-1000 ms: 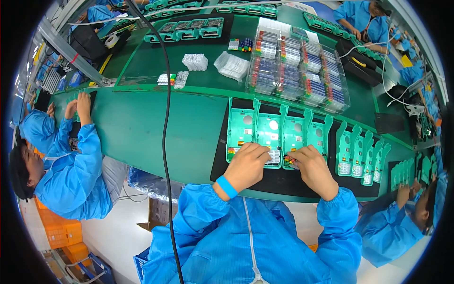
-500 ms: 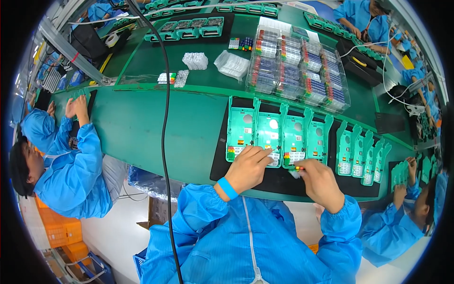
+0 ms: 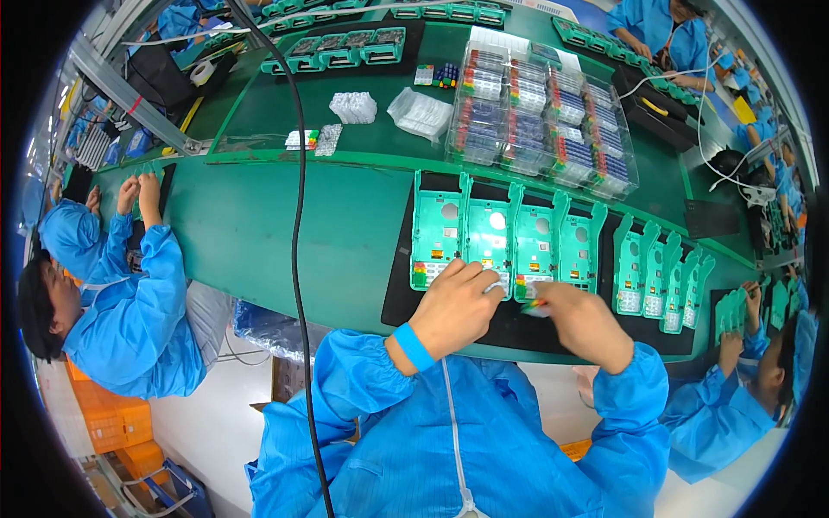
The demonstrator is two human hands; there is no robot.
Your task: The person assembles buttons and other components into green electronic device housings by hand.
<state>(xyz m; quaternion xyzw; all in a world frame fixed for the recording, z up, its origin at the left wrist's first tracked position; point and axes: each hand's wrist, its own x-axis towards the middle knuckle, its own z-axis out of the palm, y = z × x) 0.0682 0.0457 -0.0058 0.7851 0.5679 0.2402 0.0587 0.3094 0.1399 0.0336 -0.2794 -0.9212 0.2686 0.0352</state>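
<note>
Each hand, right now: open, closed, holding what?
Left hand: fingers bent over the lower end of a green housing; whether it grips anything cannot be told.
Right hand: closed on a small, blurred piece with coloured keys.

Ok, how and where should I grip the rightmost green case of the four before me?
The rightmost case is probably best pinched by its raised long right wall, coming from the right: a strip of black mat shows there, while the neighbouring case crowds its left and your right hand overlaps its near end.
</note>
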